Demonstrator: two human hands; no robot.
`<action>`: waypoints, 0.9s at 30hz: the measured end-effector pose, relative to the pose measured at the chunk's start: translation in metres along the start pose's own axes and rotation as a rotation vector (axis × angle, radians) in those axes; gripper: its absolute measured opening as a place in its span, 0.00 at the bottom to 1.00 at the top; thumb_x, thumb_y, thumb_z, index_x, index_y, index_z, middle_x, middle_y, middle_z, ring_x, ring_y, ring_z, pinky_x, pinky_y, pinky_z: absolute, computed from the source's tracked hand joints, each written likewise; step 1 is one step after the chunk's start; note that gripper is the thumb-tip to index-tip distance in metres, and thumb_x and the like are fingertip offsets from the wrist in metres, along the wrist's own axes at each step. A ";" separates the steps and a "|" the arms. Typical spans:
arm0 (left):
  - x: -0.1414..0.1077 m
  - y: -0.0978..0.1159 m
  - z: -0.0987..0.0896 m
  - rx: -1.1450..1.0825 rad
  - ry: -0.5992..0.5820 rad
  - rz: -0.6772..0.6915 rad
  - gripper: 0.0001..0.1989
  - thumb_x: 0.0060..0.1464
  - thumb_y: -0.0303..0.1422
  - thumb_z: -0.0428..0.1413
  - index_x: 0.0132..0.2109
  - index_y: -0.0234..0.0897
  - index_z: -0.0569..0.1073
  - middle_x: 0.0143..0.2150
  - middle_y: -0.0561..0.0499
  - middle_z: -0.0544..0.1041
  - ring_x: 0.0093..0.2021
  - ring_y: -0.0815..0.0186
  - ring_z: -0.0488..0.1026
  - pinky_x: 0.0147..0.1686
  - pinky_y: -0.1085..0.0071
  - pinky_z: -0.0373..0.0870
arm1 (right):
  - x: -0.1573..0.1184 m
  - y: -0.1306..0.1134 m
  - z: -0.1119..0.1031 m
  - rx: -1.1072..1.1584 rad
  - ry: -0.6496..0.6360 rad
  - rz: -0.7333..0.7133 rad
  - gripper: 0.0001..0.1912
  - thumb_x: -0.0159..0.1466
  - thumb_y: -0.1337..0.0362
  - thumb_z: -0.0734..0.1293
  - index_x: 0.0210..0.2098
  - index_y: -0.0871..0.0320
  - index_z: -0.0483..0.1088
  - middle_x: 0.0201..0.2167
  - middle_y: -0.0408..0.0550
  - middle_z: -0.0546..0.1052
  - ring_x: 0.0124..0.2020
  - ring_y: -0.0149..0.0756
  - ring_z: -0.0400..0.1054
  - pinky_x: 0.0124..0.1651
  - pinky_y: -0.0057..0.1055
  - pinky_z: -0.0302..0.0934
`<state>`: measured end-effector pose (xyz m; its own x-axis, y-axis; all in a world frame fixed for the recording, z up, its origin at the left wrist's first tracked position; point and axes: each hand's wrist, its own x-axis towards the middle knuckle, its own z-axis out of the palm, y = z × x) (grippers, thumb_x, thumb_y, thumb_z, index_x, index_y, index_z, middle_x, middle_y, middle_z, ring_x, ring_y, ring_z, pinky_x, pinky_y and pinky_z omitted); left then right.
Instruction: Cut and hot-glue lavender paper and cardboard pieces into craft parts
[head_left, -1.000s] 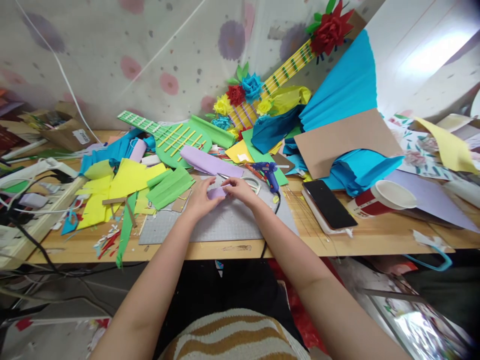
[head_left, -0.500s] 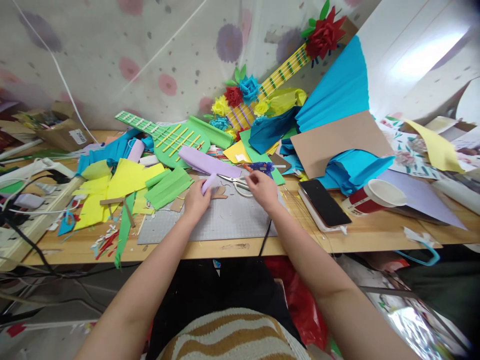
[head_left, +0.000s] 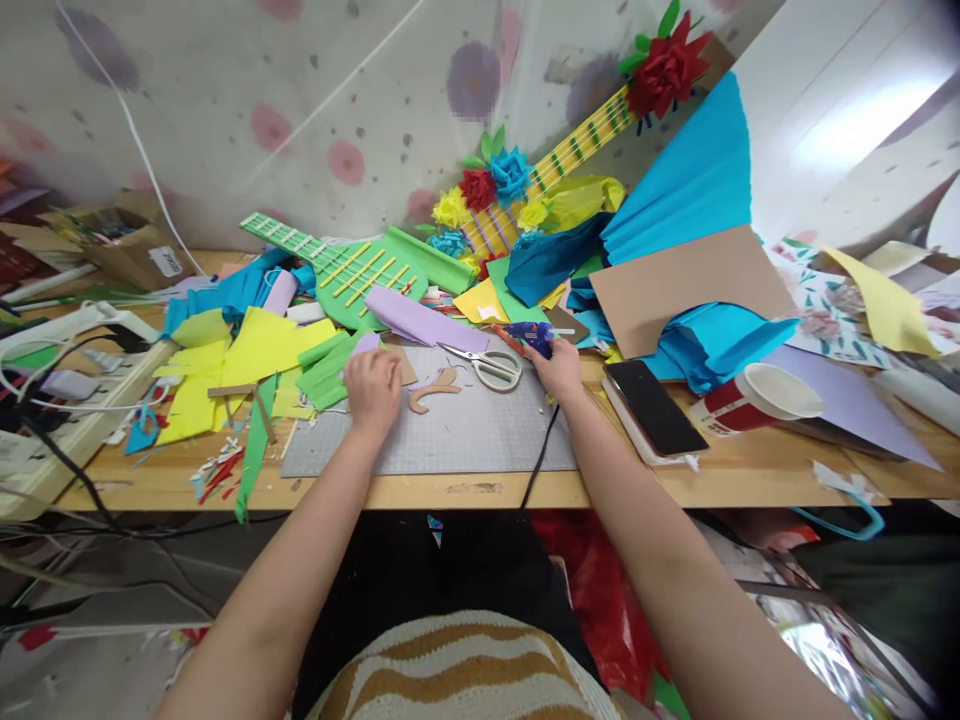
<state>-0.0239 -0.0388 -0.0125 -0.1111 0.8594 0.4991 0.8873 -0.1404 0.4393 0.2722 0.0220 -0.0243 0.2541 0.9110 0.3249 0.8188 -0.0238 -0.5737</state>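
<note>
Left hand: bent fingers point(head_left: 390, 372) low at the left of the mat point(head_left: 465, 450); whether they grip the lilac piece point(head_left: 366, 343) cannot be told.
Right hand point(head_left: 556, 370): closed around the handle of the glue gun point(head_left: 529, 333).
Power strip point(head_left: 139, 368): at the far left, cables across it.
Yellow paper point(head_left: 259, 345): spread in sheets left of the green paper point(head_left: 319, 385).
Lilac piece: just beyond the left hand point(head_left: 373, 390), beside the green paper, partly hidden.
Green guitar point(head_left: 360, 285): behind the papers, neck toward the left.
Lilac strip point(head_left: 424, 318): slanting across the guitar's lower edge.
Brown cutout point(head_left: 439, 388): on the mat, between the hands.
Scissors point(head_left: 499, 370): just left of the right hand, blades toward the lilac strip.
Glue gun: at the mat's far right corner, body partly hidden.
Phone point(head_left: 656, 405): right of the right hand.
Cup point(head_left: 757, 398): beside the phone, tilted in view.
</note>
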 end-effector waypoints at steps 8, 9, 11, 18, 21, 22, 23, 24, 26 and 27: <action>0.004 0.017 0.009 -0.062 -0.464 0.156 0.05 0.48 0.32 0.57 0.34 0.38 0.73 0.34 0.48 0.75 0.38 0.59 0.69 0.38 0.65 0.60 | -0.014 -0.016 -0.011 0.893 0.052 0.132 0.21 0.52 0.47 0.65 0.34 0.58 0.64 0.30 0.47 0.74 0.24 0.31 0.67 0.26 0.30 0.61; 0.006 0.018 0.009 -0.081 -0.476 0.119 0.05 0.47 0.31 0.58 0.34 0.38 0.73 0.33 0.48 0.75 0.37 0.59 0.69 0.36 0.66 0.60 | -0.014 -0.021 -0.012 0.961 0.017 0.128 0.20 0.51 0.48 0.66 0.33 0.58 0.64 0.28 0.45 0.74 0.21 0.28 0.65 0.24 0.28 0.60; 0.011 0.019 0.008 -0.160 -0.485 0.022 0.07 0.45 0.30 0.58 0.35 0.38 0.73 0.31 0.50 0.74 0.34 0.61 0.69 0.32 0.68 0.60 | -0.014 -0.032 -0.011 1.055 -0.038 0.124 0.19 0.51 0.49 0.67 0.30 0.58 0.64 0.21 0.41 0.71 0.17 0.25 0.61 0.22 0.25 0.57; 0.022 0.011 0.015 -0.772 -0.310 -0.436 0.06 0.40 0.28 0.55 0.30 0.36 0.67 0.24 0.54 0.71 0.22 0.70 0.66 0.21 0.75 0.59 | -0.020 -0.067 0.008 1.085 -0.198 0.159 0.21 0.49 0.46 0.68 0.26 0.59 0.66 0.17 0.40 0.68 0.15 0.23 0.55 0.18 0.24 0.51; 0.017 0.009 0.021 -1.006 -0.255 -0.591 0.07 0.39 0.27 0.52 0.30 0.36 0.63 0.25 0.54 0.72 0.17 0.75 0.62 0.16 0.77 0.57 | -0.033 -0.069 0.017 0.988 -0.300 0.145 0.21 0.48 0.47 0.69 0.28 0.59 0.67 0.18 0.41 0.69 0.15 0.23 0.55 0.19 0.25 0.51; 0.015 0.009 0.022 -1.037 -0.233 -0.605 0.07 0.38 0.27 0.52 0.30 0.36 0.63 0.25 0.55 0.73 0.16 0.75 0.61 0.15 0.78 0.57 | -0.037 -0.068 0.019 0.952 -0.326 0.141 0.21 0.48 0.47 0.69 0.28 0.59 0.67 0.19 0.41 0.69 0.16 0.24 0.56 0.19 0.26 0.51; 0.013 0.009 0.023 -1.053 -0.205 -0.608 0.08 0.38 0.27 0.52 0.31 0.36 0.63 0.24 0.55 0.73 0.15 0.76 0.60 0.15 0.78 0.57 | -0.041 -0.066 0.021 0.916 -0.352 0.133 0.21 0.48 0.47 0.68 0.28 0.59 0.68 0.18 0.41 0.69 0.16 0.25 0.56 0.20 0.26 0.52; 0.012 0.009 0.024 -1.059 -0.182 -0.607 0.09 0.38 0.26 0.52 0.31 0.36 0.63 0.24 0.55 0.72 0.15 0.76 0.60 0.14 0.78 0.57 | -0.045 -0.065 0.023 0.886 -0.369 0.126 0.21 0.48 0.47 0.68 0.28 0.59 0.69 0.17 0.41 0.68 0.17 0.26 0.57 0.20 0.27 0.52; 0.011 0.010 0.025 -1.065 -0.157 -0.594 0.09 0.37 0.26 0.53 0.31 0.36 0.64 0.24 0.56 0.72 0.16 0.76 0.61 0.13 0.79 0.58 | -0.050 -0.065 0.023 0.861 -0.390 0.122 0.21 0.48 0.47 0.68 0.27 0.60 0.69 0.15 0.40 0.67 0.17 0.27 0.58 0.22 0.27 0.54; 0.011 0.010 0.026 -1.066 -0.159 -0.582 0.10 0.38 0.27 0.55 0.32 0.36 0.65 0.24 0.56 0.71 0.17 0.75 0.62 0.13 0.79 0.58 | -0.051 -0.066 0.023 0.873 -0.400 0.127 0.21 0.48 0.47 0.69 0.27 0.60 0.69 0.15 0.40 0.67 0.17 0.27 0.59 0.22 0.28 0.55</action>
<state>-0.0047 -0.0184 -0.0219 -0.2467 0.9683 -0.0399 -0.0955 0.0167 0.9953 0.1932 -0.0137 -0.0205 -0.0114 0.9993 0.0346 0.0857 0.0355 -0.9957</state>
